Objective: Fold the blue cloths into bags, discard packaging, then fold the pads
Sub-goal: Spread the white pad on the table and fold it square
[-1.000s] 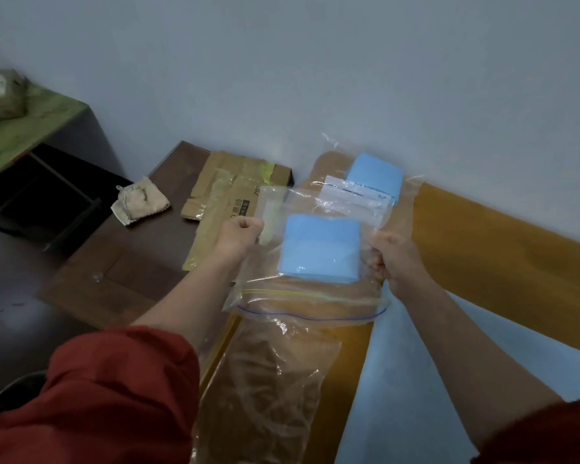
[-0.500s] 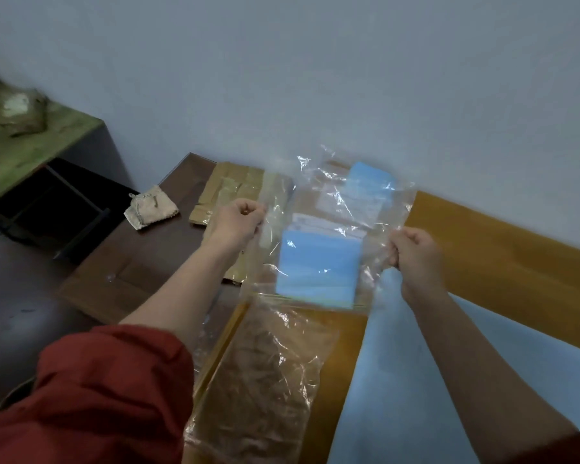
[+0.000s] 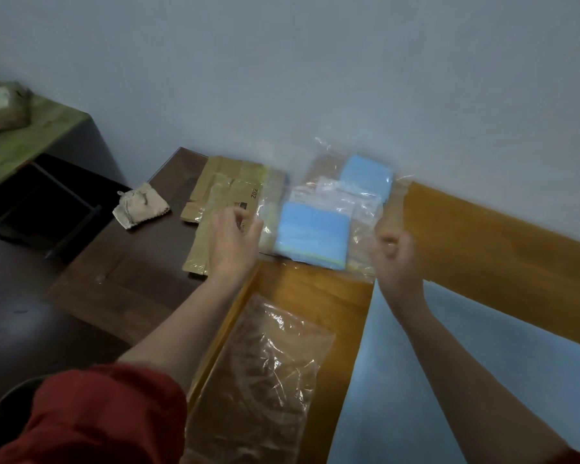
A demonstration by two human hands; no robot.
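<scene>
Bagged blue cloth (image 3: 312, 232) lies between my left hand (image 3: 233, 239) and right hand (image 3: 397, 259). Fingers curled at its edges; whether they're pinching, I can't tell.

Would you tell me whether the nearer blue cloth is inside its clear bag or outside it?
Inside: the folded blue cloth shows through the clear bag, whose plastic extends past its edges.

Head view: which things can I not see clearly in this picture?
All head view.
- Left hand and right hand: motion blur; whether either holds the front bag is unclear.
- Rear blue cloth: lower part hidden behind the front bag.
- Cardboard print: blurred, partly behind the left hand.
- Bundle on green table: cut off by left edge.
</scene>
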